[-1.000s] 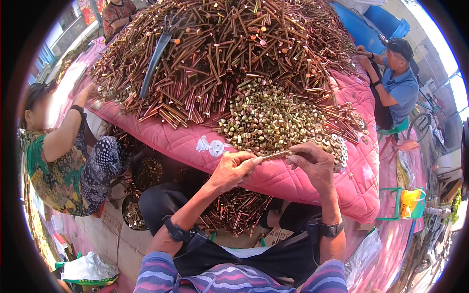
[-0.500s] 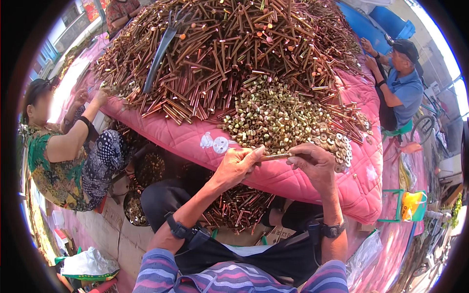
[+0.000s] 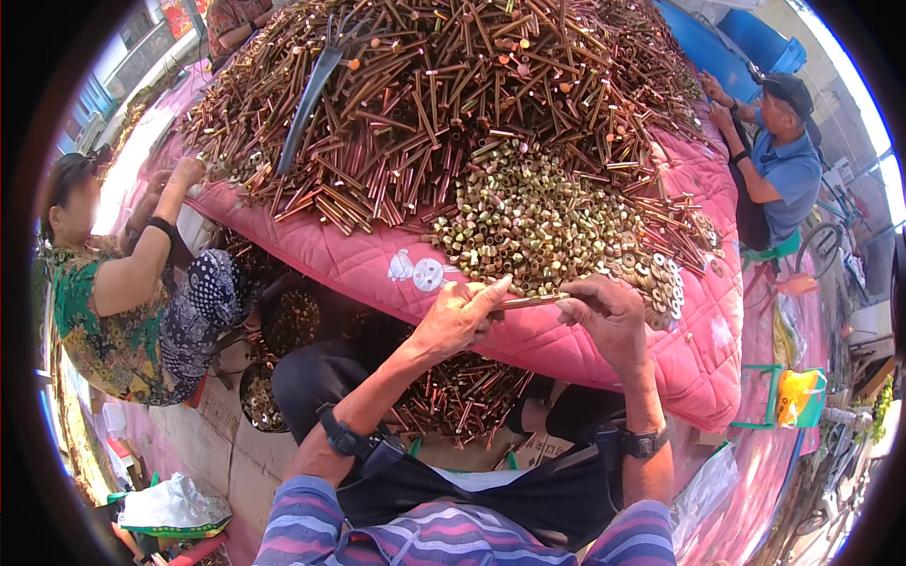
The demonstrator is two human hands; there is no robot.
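A slim copper-coloured metal bolt (image 3: 530,302) lies level between my two hands, above the near edge of the pink quilted cover. My left hand (image 3: 459,316) grips its left end, thumb on top and fingers curled beneath. Thumb and fingertips of my right hand (image 3: 610,316) pinch the other end; whether a small part sits in them is hidden. Just beyond my hands is a heap of small brass-coloured nuts (image 3: 528,222). Flat washers (image 3: 656,278) are gathered at its right side, next to my right hand.
A large pile of copper-coloured bolts (image 3: 453,85) covers the quilted cover (image 3: 694,363), with a dark-handled fork (image 3: 310,113) on it. More bolts (image 3: 458,401) lie below the edge near my knees. Co-workers sit left (image 3: 132,292) and right (image 3: 788,170); another person is at the far left.
The bolt and both my hands stay almost in place, with only a slight shift of the right fingers. The left co-worker's raised hand has moved a little up and left.
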